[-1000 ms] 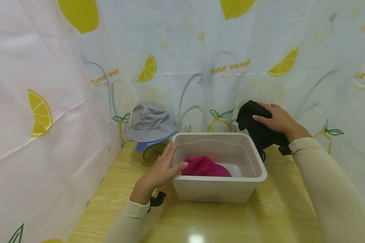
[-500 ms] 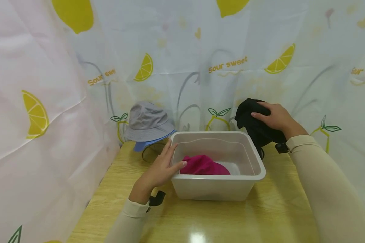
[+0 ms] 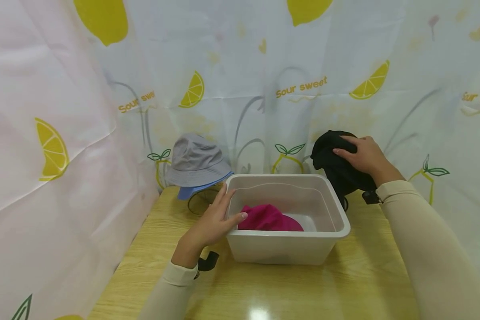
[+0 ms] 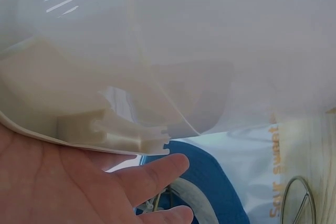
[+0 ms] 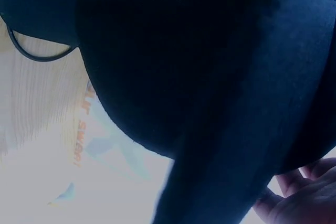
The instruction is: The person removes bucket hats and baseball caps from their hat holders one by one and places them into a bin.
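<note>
My left hand rests against the left rim of a beige plastic tub, its fingers straight along the outside and the thumb over the front corner. In the left wrist view the palm lies under the tub's edge. Inside the tub is a magenta cap, partly hidden by the front wall. At the back right, my right hand grips a black cap by its crown, thumb on the near side. Dark fabric fills most of the right wrist view, with fingertips at its edge.
A grey bucket hat sits over a blue hat on a wire stand, left behind the tub. Part of a dark ring shows below the black cap. A lemon-print curtain encloses the wooden table.
The view shifts slightly. Both hands stay nearly still, the left at the tub and the right on the black cap.
</note>
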`<state>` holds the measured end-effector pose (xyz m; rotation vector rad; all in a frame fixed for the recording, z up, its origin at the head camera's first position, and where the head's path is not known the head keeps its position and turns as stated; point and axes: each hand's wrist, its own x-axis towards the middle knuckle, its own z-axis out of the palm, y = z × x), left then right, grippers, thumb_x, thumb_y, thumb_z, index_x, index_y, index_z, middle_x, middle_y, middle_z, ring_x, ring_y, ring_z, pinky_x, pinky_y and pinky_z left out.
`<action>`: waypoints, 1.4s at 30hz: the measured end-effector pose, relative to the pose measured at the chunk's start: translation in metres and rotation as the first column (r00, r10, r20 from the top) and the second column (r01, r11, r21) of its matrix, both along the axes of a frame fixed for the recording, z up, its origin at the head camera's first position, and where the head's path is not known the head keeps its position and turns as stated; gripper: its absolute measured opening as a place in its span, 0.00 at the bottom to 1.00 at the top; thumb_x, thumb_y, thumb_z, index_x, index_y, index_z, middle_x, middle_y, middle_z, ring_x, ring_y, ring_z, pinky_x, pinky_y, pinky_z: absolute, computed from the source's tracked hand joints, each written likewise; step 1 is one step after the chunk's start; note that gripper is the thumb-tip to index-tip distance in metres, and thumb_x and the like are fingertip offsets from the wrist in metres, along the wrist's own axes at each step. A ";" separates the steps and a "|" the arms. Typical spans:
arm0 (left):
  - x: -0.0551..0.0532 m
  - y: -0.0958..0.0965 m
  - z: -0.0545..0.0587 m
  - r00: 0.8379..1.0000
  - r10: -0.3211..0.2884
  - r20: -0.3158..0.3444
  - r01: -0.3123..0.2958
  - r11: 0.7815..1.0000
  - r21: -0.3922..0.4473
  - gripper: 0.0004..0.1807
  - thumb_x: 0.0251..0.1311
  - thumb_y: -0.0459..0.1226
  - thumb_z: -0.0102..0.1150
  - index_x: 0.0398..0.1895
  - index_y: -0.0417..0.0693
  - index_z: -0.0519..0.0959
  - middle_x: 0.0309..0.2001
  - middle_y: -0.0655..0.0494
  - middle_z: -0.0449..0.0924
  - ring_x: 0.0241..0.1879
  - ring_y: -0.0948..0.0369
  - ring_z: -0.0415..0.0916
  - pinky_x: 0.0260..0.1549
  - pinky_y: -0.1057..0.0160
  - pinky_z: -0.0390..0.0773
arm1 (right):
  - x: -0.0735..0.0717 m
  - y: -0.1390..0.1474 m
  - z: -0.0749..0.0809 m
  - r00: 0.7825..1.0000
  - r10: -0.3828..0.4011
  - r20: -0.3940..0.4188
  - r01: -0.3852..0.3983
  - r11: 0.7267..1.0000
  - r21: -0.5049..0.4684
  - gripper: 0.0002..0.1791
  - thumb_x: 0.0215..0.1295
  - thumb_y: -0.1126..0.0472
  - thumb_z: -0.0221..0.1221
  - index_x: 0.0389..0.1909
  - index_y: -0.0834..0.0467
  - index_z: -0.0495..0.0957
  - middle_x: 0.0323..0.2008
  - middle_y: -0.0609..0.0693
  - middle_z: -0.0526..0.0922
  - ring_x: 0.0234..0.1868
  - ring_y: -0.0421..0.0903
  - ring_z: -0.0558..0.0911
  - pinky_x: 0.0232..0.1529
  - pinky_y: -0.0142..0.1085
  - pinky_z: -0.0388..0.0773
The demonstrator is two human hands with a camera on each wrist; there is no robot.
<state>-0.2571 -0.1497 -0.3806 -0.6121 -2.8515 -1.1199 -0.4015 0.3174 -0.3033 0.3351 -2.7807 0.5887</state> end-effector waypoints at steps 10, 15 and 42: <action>0.000 -0.003 0.000 1.000 -0.002 -0.024 0.001 1.000 -0.005 0.49 0.70 0.65 0.52 0.85 0.56 0.48 0.85 0.50 0.29 0.82 0.40 0.42 0.74 0.28 0.44 | -0.001 -0.004 -0.001 0.997 0.022 -0.067 -0.023 1.000 -0.014 0.38 0.75 0.39 0.58 0.78 0.56 0.65 0.65 0.80 0.68 0.66 0.75 0.64 0.67 0.70 0.60; 0.000 -0.003 -0.003 1.000 -0.001 -0.011 0.001 1.000 -0.003 0.50 0.69 0.66 0.52 0.85 0.57 0.47 0.85 0.51 0.29 0.82 0.39 0.42 0.74 0.28 0.47 | 0.001 -0.005 -0.001 0.997 0.018 -0.081 -0.019 1.000 -0.020 0.37 0.75 0.41 0.59 0.77 0.55 0.66 0.64 0.81 0.68 0.66 0.76 0.64 0.66 0.71 0.60; -0.001 0.000 -0.002 1.000 -0.007 -0.019 0.007 1.000 0.011 0.50 0.69 0.67 0.52 0.85 0.56 0.48 0.86 0.50 0.30 0.82 0.39 0.41 0.74 0.27 0.44 | 0.010 0.001 0.012 0.990 0.003 -0.140 -0.011 0.999 -0.053 0.34 0.74 0.45 0.61 0.75 0.55 0.70 0.60 0.85 0.68 0.65 0.76 0.64 0.67 0.69 0.59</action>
